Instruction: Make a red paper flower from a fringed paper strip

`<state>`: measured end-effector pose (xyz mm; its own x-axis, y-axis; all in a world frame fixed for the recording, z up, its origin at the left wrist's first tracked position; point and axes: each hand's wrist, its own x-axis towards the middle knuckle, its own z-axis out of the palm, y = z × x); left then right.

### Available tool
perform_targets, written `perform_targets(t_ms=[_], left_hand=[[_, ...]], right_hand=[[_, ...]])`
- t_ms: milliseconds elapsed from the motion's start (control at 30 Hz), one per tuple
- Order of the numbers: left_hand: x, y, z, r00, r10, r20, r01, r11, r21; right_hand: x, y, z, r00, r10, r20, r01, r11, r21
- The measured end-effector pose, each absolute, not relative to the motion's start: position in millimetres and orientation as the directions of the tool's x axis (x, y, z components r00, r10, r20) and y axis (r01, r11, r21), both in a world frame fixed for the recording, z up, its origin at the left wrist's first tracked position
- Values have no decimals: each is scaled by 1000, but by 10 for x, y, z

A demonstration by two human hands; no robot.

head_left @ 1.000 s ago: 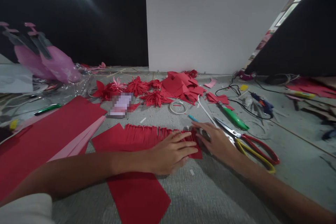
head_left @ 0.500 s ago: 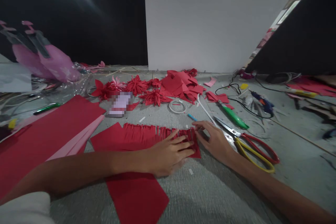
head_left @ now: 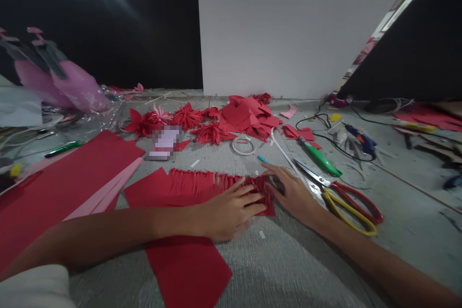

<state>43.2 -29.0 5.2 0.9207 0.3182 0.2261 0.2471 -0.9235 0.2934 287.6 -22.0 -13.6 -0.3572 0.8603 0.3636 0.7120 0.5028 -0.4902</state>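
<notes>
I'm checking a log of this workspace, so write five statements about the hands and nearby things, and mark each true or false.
1. The left hand lies on the fringed red paper. True.
2. The scissors have one red and one yellow handle. True.
3. The right hand grips the scissors. False: it is at the right end of the fringed red paper.
4. The white tape roll stands on its edge. False: it lies flat.
5. Red paper flowers lie beyond the left hand. True.
</notes>
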Motion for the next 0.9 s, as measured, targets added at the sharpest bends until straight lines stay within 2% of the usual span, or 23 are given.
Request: perform_targets(t_ms=[167, 300, 433, 667, 900], left_hand=[[435, -289, 63, 926, 310, 214, 247, -929, 276], [429, -286, 71, 929, 314, 196, 263, -932, 249], [434, -284, 72, 924, 322, 208, 264, -928, 264], [441, -302, 85, 882, 389, 266, 301, -900, 316], [433, -292, 77, 897, 375, 234, 298, -904, 306]], right_hand=[[2880, -205, -174, -333, 868, 369, 721, 486, -493], [2881, -210, -144, -270, 855, 443, 742, 478, -471], [2877, -249, -66, -252, 802, 542, 766, 507, -395], [2780, -389, 34, -343, 682, 645, 757, 608, -240], [2700, -490, -25, -377, 673, 637, 677, 669, -307]])
